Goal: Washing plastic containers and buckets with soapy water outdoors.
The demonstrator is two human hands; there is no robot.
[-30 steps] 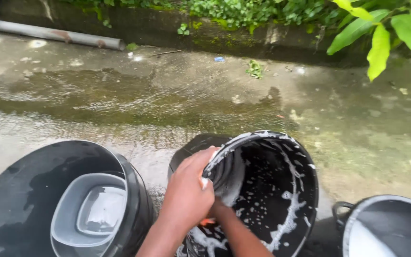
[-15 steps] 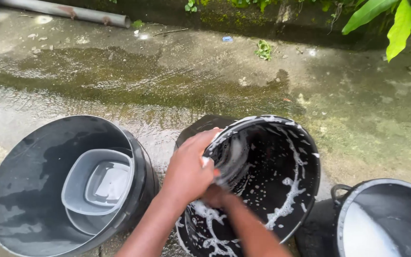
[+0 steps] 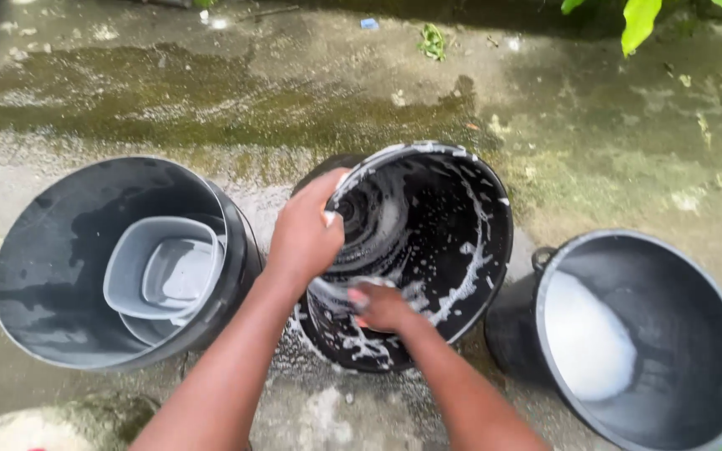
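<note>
Nearest the camera, 2 bare forearms reach forward over wet concrete ground [image 3: 628,142]. The right hand [image 3: 382,307] is inside the soapy black bucket [image 3: 461,250], low against its near wall, fingers curled together, though suds hide whether anything is pinched under them. The left hand [image 3: 304,235] is clamped over the bucket's near left rim, thumb tip just inside, fingers wrapped outside. That bucket sits in the middle of the view, tipped toward the person so its mouth faces up and back, with white foam streaked around the inner wall and the ribbed bottom showing.

To the left, just beside it and close to touching, stands a larger dark bucket [image 3: 52,276], upright, holding 2 grey rectangular tubs [image 3: 156,271] nested one inside the other and leaning against its right wall. To the right, near the soapy bucket and partly behind the right forearm, a third black bucket [image 3: 695,334] with a side handle lug holds a patch of white, milky liquid [image 3: 587,338]. At the lower left corner sits a pale stone [image 3: 27,426].

Farther out, the ground runs damp and mossy, with a small weed [image 3: 433,40] and green leaves [image 3: 638,21] hanging at the top edge
</note>
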